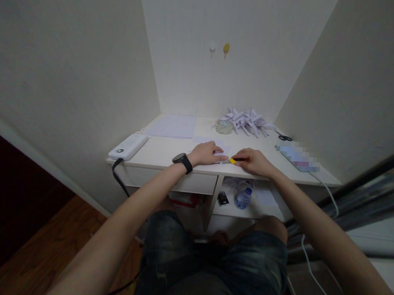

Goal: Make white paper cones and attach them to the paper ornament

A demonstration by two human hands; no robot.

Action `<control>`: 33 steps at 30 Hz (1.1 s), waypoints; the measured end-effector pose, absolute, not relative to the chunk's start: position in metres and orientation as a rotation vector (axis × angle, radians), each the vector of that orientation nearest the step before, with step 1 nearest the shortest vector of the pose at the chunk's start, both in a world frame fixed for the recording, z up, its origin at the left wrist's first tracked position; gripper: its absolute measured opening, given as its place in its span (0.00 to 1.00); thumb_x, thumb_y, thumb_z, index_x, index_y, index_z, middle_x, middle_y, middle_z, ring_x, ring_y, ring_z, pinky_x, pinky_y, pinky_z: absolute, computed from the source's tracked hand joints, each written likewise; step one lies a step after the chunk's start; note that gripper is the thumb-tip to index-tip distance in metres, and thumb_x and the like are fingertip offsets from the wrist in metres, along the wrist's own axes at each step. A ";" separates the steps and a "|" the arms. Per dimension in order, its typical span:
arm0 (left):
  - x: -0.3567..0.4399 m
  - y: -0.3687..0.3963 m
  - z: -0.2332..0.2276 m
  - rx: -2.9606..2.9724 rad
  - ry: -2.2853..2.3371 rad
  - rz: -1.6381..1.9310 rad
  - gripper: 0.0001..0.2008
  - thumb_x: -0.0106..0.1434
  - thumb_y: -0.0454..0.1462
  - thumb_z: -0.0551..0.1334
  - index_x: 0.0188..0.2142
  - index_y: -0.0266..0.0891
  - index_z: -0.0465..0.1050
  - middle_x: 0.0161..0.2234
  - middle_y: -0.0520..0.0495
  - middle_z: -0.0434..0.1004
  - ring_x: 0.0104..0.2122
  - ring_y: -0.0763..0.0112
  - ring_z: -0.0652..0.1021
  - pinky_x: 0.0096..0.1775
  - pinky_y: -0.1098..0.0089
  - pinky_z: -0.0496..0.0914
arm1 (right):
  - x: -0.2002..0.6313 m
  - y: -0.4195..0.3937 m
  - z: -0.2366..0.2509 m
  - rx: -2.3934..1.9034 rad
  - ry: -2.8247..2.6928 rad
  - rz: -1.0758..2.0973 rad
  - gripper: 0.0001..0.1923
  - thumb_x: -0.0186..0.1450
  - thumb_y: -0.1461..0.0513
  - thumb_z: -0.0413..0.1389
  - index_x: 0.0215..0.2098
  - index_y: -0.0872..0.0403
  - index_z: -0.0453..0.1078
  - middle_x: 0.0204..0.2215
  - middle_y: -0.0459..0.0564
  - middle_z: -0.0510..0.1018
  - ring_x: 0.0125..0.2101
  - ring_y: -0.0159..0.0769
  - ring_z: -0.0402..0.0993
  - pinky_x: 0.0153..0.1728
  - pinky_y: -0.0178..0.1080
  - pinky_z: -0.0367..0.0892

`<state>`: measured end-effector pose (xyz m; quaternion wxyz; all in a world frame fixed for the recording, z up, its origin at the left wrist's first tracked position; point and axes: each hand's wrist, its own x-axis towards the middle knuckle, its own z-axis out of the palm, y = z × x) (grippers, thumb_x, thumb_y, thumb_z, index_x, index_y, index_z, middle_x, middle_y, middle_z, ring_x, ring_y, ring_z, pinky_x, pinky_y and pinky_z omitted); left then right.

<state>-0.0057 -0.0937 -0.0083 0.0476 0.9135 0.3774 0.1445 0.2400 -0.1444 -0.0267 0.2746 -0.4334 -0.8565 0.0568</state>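
Pinched in the right hand [253, 161], a small yellow-and-black cutter [234, 159] meets white paper [223, 150]; just beside, the left hand [207, 153] presses flat, fingers best kept clear.

On the surface [170, 153], a power bank [128, 146] lies at the left edge and a phone [297, 157] at the right. Folded paper shapes [248, 120] sit at the back, scissors [284, 137] just right of them. A bottle [243, 196] lies on the shelf [266, 209] below.

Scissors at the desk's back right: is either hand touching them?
No: the scissors lie apart from both hands, behind the right hand, which holds a yellow tool.
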 end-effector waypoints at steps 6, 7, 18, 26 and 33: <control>-0.003 -0.094 -0.011 2.859 1.041 0.470 0.33 0.60 0.62 0.58 0.53 0.43 0.77 0.43 0.42 0.75 0.43 0.59 0.76 0.43 0.65 0.68 | 0.242 -0.141 -0.027 -1.194 -2.301 0.099 0.11 0.61 0.60 0.61 0.41 0.47 0.82 0.40 0.51 0.82 0.40 0.43 0.76 0.45 0.44 0.70; -0.003 -0.092 -0.011 2.874 1.006 0.475 0.32 0.60 0.61 0.59 0.52 0.43 0.77 0.43 0.41 0.75 0.43 0.59 0.76 0.44 0.65 0.67 | 0.242 -0.140 -0.026 -1.195 -2.312 0.102 0.11 0.61 0.60 0.61 0.42 0.47 0.82 0.40 0.51 0.82 0.41 0.43 0.76 0.45 0.44 0.70; -0.005 -0.088 -0.017 2.942 0.903 0.203 0.34 0.69 0.59 0.43 0.67 0.46 0.58 0.69 0.43 0.55 0.67 0.54 0.57 0.64 0.50 0.50 | 0.242 -0.136 -0.029 -1.192 -2.334 0.102 0.12 0.62 0.60 0.60 0.43 0.47 0.82 0.41 0.52 0.81 0.41 0.44 0.76 0.47 0.44 0.69; -0.002 -0.093 -0.014 2.918 0.916 -0.011 0.37 0.68 0.61 0.39 0.70 0.49 0.47 0.72 0.46 0.42 0.70 0.50 0.47 0.65 0.41 0.40 | 0.244 -0.133 -0.026 -1.166 -2.362 0.147 0.12 0.61 0.61 0.61 0.42 0.47 0.82 0.42 0.51 0.81 0.42 0.43 0.75 0.47 0.44 0.70; -0.003 -0.096 -0.010 2.911 0.902 -0.018 0.36 0.69 0.60 0.40 0.70 0.49 0.48 0.72 0.45 0.43 0.70 0.50 0.47 0.65 0.40 0.41 | 0.244 -0.136 -0.024 -1.150 -2.377 0.166 0.12 0.63 0.60 0.59 0.43 0.48 0.82 0.42 0.53 0.81 0.42 0.44 0.75 0.48 0.45 0.69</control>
